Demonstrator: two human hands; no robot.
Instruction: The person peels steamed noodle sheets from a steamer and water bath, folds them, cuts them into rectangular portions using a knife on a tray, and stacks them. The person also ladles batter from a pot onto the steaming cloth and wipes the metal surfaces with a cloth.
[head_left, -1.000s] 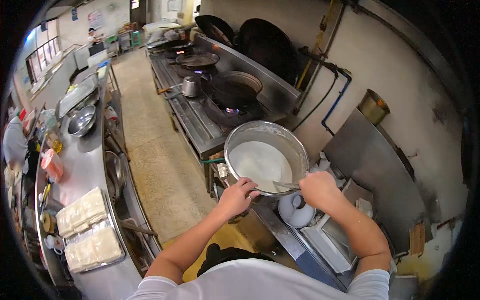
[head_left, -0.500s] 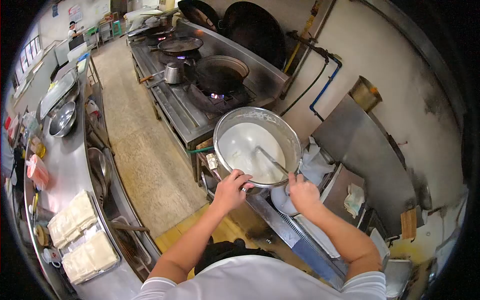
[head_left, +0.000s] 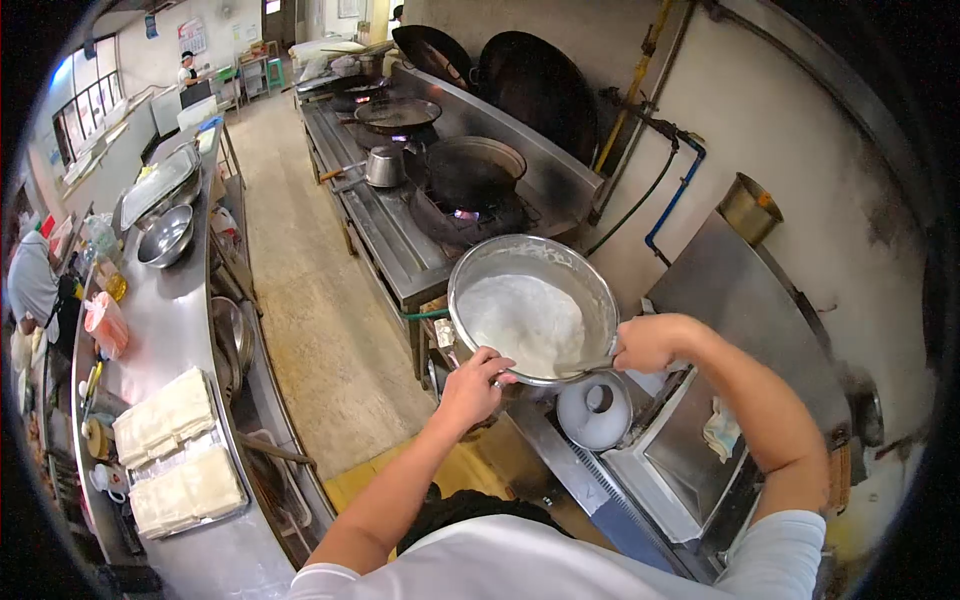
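Observation:
A large round steel bowl (head_left: 605,282) holds a thick white liquid (head_left: 520,310), its surface streaked and swirled. My left hand (head_left: 478,383) is closed over the near-left rim of the bowl, a ring on one finger. At the near-right rim, my right hand (head_left: 645,343) is wrapped round the handle of a long metal utensil (head_left: 585,366), which slants low across the inside of the bowl. The utensil's working end is hidden in the white liquid, so its kind cannot be told. Below the bowl sits a white round container (head_left: 594,412) with a hole in its top.
Ahead stands a steel stove (head_left: 405,270) with a lit burner under a black wok (head_left: 470,175) and a metal pot (head_left: 384,167). On the left counter (head_left: 165,330) lie stacked pale sheets (head_left: 165,415) and a steel bowl (head_left: 166,238). People are in the background.
My right hand has swung right and toward the rim, bringing the utensil from steep to nearly flat. The white liquid is now more churned. The whole view has shifted slightly.

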